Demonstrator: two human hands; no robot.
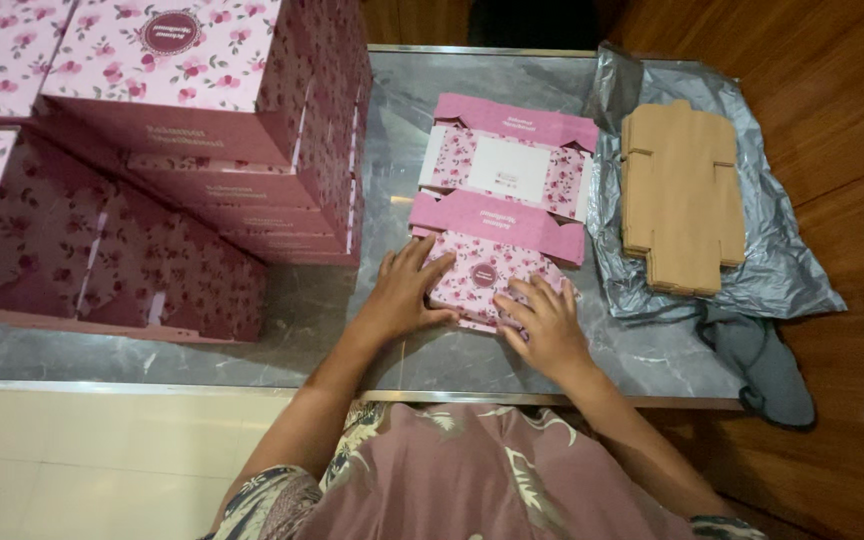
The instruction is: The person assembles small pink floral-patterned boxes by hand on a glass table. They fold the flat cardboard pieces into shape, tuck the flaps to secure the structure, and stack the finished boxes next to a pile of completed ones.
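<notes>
Hands, left [402, 290] and right [544, 325], press flat, fingers spread, on floral pink box blank [497, 215].

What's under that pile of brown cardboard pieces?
The stack of flat brown cardboard pieces lies on a crinkled silver plastic sheet, spread over the grey marble tabletop and wooden floor. Whatever sits directly beneath the stack is covered.
</notes>
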